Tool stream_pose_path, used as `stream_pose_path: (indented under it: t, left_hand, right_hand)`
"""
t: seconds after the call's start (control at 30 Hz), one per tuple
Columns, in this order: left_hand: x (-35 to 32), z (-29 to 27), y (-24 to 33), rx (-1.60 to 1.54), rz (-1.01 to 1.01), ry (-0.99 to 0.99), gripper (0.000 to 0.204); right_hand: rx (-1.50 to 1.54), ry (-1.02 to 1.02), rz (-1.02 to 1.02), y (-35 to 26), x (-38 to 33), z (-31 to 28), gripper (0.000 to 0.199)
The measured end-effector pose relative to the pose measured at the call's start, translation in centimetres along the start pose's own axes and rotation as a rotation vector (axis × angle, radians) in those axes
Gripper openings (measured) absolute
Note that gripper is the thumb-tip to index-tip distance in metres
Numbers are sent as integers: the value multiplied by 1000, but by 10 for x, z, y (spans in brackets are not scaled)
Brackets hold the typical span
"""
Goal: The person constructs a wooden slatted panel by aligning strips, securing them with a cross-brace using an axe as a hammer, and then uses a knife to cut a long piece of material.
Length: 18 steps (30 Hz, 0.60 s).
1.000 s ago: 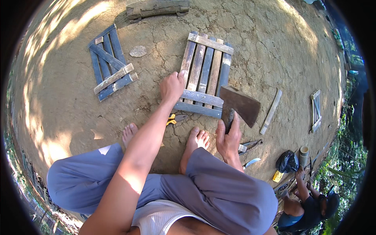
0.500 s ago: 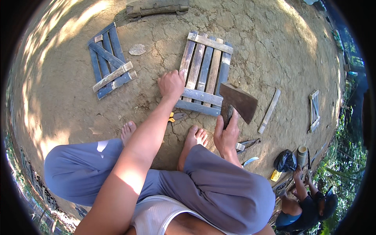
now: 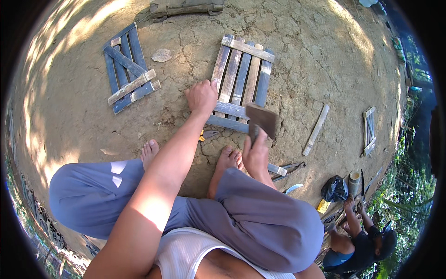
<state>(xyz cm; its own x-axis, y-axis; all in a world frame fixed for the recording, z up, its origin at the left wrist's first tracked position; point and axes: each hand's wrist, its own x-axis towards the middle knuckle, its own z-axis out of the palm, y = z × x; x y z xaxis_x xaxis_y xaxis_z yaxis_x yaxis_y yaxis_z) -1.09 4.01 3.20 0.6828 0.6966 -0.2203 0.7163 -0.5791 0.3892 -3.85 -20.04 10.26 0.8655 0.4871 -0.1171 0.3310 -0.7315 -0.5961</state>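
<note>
Your right hand [image 3: 256, 153] grasps the brown metal axe with a wide, flat head [image 3: 261, 121], close up under the head. Your left hand [image 3: 202, 96] is curled at the left edge of the blue-grey and brown panel of wooden slats [image 3: 240, 81]; I can't tell if its fingers pinch the wood. The panel lies flat on the cracked brown dirt [image 3: 181, 39] in front of your feet.

The panel looks stiff and fairly light, so it may slide or bounce when bumped. Its thin slats could split. Hold it by the side edge, or where a cross strip doubles the wood. The axe looks heavy at the top, so grip its handle tight.

Since half a second ago, the axe is further left, nearer the panel's bottom strips. Your left hand stays at the edge.
</note>
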Motion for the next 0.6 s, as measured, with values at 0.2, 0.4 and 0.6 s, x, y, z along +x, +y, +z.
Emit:
stream_pose_path:
  t: [0.2, 0.4, 0.6]
  left_hand:
    - [-4, -5, -3, -2, -40, -31, 39]
    - [-1, -8, 1, -1, -47, -38, 38]
    - [-4, -3, -1, -20, -18, -16, 40]
  right_hand:
    - [175, 129, 12, -26, 15, -33, 49]
    - [-109, -248, 79, -14, 16, -10, 54]
    - [37, 95, -23, -15, 0, -12, 47]
